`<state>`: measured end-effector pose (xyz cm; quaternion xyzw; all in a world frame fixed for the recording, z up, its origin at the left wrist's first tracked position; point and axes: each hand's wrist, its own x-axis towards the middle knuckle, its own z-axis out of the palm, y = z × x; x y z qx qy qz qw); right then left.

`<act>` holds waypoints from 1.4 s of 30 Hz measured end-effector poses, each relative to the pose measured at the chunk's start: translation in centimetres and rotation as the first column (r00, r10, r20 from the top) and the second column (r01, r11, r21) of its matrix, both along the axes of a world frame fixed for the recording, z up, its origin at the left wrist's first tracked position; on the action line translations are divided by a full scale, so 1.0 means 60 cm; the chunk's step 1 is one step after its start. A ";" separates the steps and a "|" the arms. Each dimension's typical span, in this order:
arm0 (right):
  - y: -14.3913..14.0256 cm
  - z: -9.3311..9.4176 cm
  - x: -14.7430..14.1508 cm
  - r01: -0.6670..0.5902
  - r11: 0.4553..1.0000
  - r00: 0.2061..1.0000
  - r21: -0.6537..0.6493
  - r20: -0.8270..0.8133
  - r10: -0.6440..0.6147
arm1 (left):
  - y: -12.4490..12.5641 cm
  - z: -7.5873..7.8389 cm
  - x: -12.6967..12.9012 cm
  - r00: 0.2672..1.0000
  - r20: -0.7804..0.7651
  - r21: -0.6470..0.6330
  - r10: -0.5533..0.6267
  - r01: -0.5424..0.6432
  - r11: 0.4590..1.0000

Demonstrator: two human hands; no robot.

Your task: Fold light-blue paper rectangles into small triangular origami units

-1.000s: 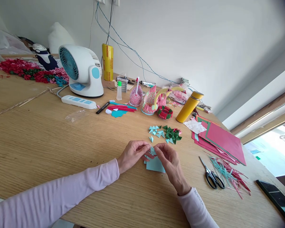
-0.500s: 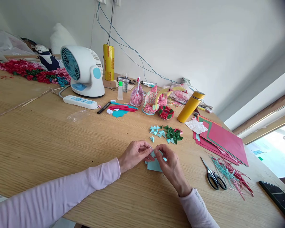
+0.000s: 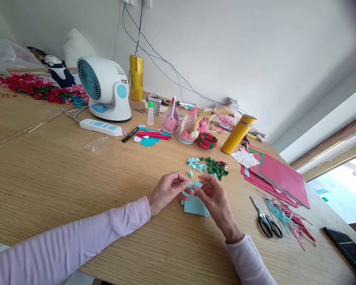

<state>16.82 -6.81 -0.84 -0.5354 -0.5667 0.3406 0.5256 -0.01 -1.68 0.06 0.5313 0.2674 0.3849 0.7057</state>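
Note:
A small piece of light blue paper (image 3: 197, 184) is held between my two hands, above the table. My left hand (image 3: 169, 190) pinches its left side between thumb and fingers. On the right side, the thumb of my right hand (image 3: 213, 194) presses the paper's lower edge while the fingers curl above it. Under my hands lies a stack of light blue paper pieces (image 3: 195, 207), partly covered by them. Just beyond are folded light blue paper triangles (image 3: 192, 160) and a heap of folded dark green triangles (image 3: 216, 168).
Scissors (image 3: 268, 221) lie at right beside thin paper strips (image 3: 290, 221), with coloured paper sheets (image 3: 284, 174) behind. A yellow bottle (image 3: 239, 133), a paper swan (image 3: 188, 128) and a red-green paper ring (image 3: 207, 141) stand farther back. A white fan (image 3: 109, 89) and power strip (image 3: 101, 127) are at left.
My right hand has shifted slightly right and its fingers have lifted and opened from the paper. More of the held light blue piece and the stack below now shows. My left hand stays nearly in place.

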 end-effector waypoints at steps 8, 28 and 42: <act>-0.008 0.015 -0.012 -0.051 0.996 0.987 -0.073 -0.157 0.039 | 0.000 0.000 0.000 1.000 -0.001 -0.036 -0.030 0.030 0.999; -0.009 0.018 -0.008 -0.074 0.996 0.997 0.051 0.003 0.074 | 0.003 -0.001 -0.005 0.988 -0.021 -0.144 -0.151 0.147 0.979; -0.009 0.019 -0.015 -0.070 0.998 0.994 -0.004 -0.086 0.070 | 0.001 -0.005 0.000 0.990 -0.127 0.070 -0.063 0.072 0.995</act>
